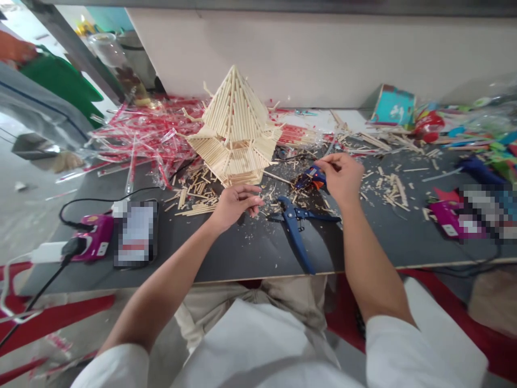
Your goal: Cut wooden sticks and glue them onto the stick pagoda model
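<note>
A pointed model house [236, 124] made of thin wooden sticks stands at the middle of the table, with a steep roof over flared lower panels. In front of its base is my left hand [237, 206], fingers half curled and thumb a little apart, with nothing visible in it. My right hand [343, 175] is pinched closed just above a blue glue gun [313, 177] with an orange trigger; what lies between its fingertips is hidden. Blue cutting pliers [297, 231] lie between my forearms, handles spread. Short cut sticks [197, 186] and chips surround the model.
Red-and-clear plastic wrappers [141, 134] heap at the back left. A phone [136, 233] and purple power strip [95, 237] lie left; another purple strip [456, 218] and a second glue gun [482, 171] right. A turquoise box [393, 106] stands behind. Someone's sleeve [40, 108] shows at far left.
</note>
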The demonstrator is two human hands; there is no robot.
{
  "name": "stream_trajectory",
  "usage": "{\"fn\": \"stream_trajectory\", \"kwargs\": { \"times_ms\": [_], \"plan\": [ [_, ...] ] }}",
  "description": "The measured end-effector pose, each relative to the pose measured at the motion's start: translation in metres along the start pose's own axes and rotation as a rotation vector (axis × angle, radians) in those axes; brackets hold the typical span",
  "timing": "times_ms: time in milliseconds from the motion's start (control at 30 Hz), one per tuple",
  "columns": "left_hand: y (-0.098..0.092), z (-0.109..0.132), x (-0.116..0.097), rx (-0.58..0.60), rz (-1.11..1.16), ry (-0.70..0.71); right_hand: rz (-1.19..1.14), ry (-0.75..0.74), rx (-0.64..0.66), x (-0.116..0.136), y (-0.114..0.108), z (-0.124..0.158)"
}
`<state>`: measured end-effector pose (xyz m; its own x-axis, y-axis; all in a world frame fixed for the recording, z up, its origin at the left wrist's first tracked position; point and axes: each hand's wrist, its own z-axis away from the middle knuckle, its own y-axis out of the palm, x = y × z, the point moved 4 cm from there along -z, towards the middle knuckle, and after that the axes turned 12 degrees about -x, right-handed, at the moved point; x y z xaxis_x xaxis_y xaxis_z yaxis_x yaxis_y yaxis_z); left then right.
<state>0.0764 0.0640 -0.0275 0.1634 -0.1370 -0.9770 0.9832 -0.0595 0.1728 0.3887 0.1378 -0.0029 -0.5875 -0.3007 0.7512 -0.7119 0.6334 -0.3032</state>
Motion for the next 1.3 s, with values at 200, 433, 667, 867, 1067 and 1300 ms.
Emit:
{"fn": "stream_trajectory", "kwargs": {
  "times_ms": [200,433,667,867,1067,1300],
  "plan": [
    [-0.003,-0.002,0.000,0.000,-0.026,0.015,-0.011,-0.107,0.026,0.015,-0.006,0.001],
    [0.001,-0.001,0.003,0.037,-0.061,-0.018,0.083,-0.060,-0.077,0.020,-0.008,0.003],
    [-0.004,0.001,0.001,0.000,-0.111,0.014,0.254,-0.008,0.280,0.038,-0.027,0.023],
    [-0.001,0.004,-0.001,-0.031,-0.133,0.061,0.475,-0.086,0.699,0.067,-0.062,0.107],
    [0.001,0.006,0.003,-0.042,-0.184,0.071,0.600,-0.211,0.816,0.070,-0.065,0.143],
    [0.004,0.007,0.002,-0.080,-0.200,0.057,0.799,-0.337,0.767,0.086,-0.057,0.142]
  ]
}}
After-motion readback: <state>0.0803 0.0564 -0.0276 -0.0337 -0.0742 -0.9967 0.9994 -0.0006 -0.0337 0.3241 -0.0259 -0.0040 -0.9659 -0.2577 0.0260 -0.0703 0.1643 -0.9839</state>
